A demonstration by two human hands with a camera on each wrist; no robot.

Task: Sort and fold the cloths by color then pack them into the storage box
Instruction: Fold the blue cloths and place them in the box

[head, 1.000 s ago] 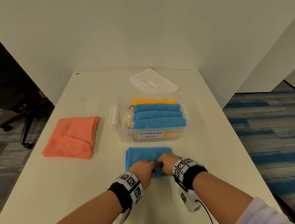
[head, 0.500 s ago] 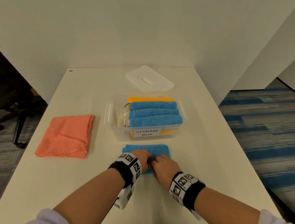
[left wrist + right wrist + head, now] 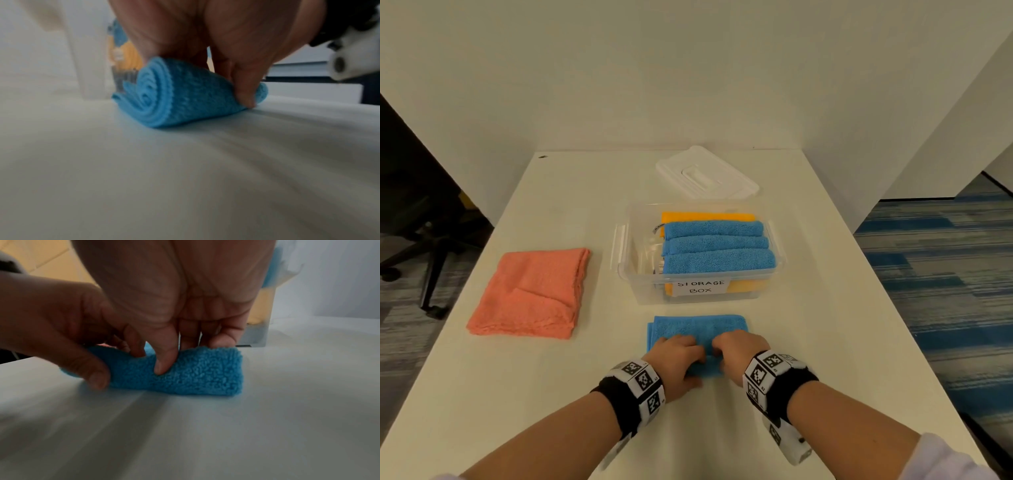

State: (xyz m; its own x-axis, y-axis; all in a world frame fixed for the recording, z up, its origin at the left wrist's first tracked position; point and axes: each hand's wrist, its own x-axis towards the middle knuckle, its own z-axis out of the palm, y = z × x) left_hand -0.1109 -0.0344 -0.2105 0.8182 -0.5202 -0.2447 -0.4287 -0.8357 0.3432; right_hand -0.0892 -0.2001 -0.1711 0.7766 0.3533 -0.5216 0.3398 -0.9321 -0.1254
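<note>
A blue cloth (image 3: pixel 697 330) lies on the white table just in front of the clear storage box (image 3: pixel 626 274). Its near edge is rolled into a tight spiral (image 3: pixel 148 95). Both hands grip that roll side by side: my left hand (image 3: pixel 678 359) with fingers over the top and thumb behind it, my right hand (image 3: pixel 736 353) with its thumb pressed into the roll (image 3: pixel 185 374). Inside the box lie three rolled blue cloths (image 3: pixel 717 246) on top of yellow cloths (image 3: pixel 705 216). A folded stack of coral cloths (image 3: pixel 534 294) rests at the left.
The box's white lid (image 3: pixel 705 176) lies behind the box near the back wall. A black office chair (image 3: pixel 417 222) stands off the table's left edge. Blue patterned carpet (image 3: pixel 945 274) lies past the table's right edge.
My hands have rolled the near edge of the blue cloth further toward the box. The head view has shifted a little.
</note>
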